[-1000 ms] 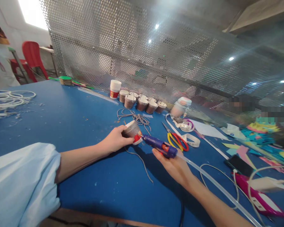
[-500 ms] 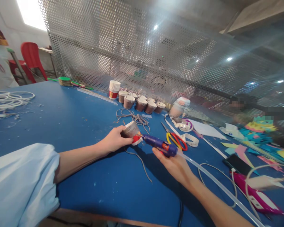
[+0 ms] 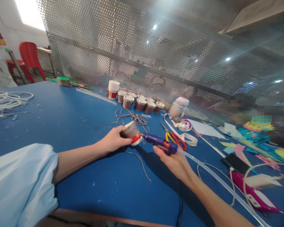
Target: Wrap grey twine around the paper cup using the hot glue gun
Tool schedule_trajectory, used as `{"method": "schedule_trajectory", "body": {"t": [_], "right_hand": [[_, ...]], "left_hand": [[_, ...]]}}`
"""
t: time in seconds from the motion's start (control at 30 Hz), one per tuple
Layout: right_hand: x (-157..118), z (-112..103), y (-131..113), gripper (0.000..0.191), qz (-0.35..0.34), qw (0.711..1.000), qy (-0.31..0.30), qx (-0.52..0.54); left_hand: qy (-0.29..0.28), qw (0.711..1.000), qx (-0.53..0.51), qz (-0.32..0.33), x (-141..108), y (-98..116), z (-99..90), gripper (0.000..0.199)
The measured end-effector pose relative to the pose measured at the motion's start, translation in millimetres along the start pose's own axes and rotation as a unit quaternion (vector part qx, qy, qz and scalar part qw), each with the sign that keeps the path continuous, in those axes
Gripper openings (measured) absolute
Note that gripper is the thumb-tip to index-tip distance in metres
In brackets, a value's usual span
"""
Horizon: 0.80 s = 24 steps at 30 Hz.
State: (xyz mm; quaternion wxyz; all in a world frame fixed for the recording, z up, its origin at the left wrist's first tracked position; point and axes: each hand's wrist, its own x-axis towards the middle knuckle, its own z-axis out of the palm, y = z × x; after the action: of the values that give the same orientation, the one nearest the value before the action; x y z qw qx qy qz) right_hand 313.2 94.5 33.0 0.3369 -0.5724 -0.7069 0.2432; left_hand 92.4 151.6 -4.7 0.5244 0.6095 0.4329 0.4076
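My left hand [image 3: 115, 138] is closed around a small paper cup [image 3: 131, 130], tilted on its side above the table. Grey cord is wound round much of the cup, while a red band and white edge stay bare. A loose tail of cord [image 3: 139, 160] trails from it onto the blue tabletop. In my right hand [image 3: 174, 162] is a blue glue gun [image 3: 158, 142], its nozzle at the cup's red part beside the cord. A long clear glue stick [image 3: 210, 173] sticks out of the gun's back. Whether the nozzle touches the cup I cannot tell.
Behind the cup lie a tangle of grey cord [image 3: 133, 117], several cord-wrapped cups [image 3: 140, 103] and a stack of paper cups [image 3: 113, 88]. Scissors [image 3: 175, 140], a ribbon [image 3: 190, 139], a phone [image 3: 235, 163] and a magenta device [image 3: 255, 194] lie to the right. A perforated metal screen [image 3: 132, 53] stands behind.
The glue gun's nozzle and the cup hold nearly the same place, with the cup turned slightly so more of its red band shows. The whole view has shifted a little.
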Motion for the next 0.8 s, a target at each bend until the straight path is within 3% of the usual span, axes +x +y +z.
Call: {"method": "schedule_trajectory", "body": {"t": [0.2,0.8], "right_hand": [[-1.9,-2.1,5.5,0.037,-0.007,0.999,-0.034,0.016],[3.7,-11.0,18.1,0.036,0.009,0.999,-0.039,0.016]], "left_hand": [[-0.012,1.0,0.006,0.006,-0.3,-1.7,-1.2,0.03],[-0.05,0.998,-0.027,-0.001,-2.3,0.7,-1.5,0.028]]}}
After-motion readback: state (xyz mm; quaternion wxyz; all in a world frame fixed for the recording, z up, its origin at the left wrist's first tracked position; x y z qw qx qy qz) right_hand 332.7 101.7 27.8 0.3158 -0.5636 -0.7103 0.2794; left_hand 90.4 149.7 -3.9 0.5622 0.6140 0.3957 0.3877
